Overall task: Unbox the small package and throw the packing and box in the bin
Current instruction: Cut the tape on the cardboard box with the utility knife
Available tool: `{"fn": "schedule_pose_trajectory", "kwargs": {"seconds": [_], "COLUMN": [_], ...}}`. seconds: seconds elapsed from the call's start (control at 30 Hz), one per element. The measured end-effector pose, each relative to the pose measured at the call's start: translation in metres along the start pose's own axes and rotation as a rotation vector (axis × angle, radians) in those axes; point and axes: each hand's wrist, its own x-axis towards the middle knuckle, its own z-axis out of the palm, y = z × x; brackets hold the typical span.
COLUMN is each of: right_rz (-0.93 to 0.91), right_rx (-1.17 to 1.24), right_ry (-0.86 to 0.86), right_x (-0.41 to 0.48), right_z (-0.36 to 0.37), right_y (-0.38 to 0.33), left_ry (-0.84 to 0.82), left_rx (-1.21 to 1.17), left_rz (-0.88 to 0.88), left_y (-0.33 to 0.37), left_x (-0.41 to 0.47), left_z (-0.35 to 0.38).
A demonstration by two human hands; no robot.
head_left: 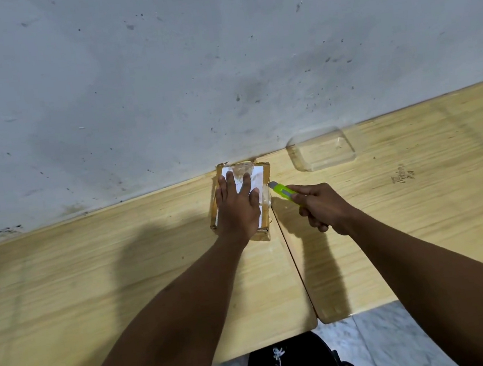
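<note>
Pressing flat with spread fingers, the left hand pins the taped box to the wooden bench by the wall. The right hand grips a green cutter (tip at the box's right edge).

A single wide-angle head-worn camera looks forward and steeply down, close over two wooden tables filling the lower half of the frame; a marked white wall fills the upper half, both forearms entering from the bottom edge.
</note>
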Motion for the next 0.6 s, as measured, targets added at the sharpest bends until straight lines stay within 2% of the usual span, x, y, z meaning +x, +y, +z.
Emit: {"fn": "schedule_pose_trajectory", "kwargs": {"seconds": [0.6], "right_rz": [-0.047], "right_rx": [-0.121], "right_ry": [0.043], "right_x": [-0.0039], "right_z": [0.0059], "right_y": [0.0052], "left_ry": [-0.023], "left_rx": [0.020], "left_rz": [-0.002], "left_y": [0.0010], "left_x": [0.0004], "left_z": [-0.0010]}}
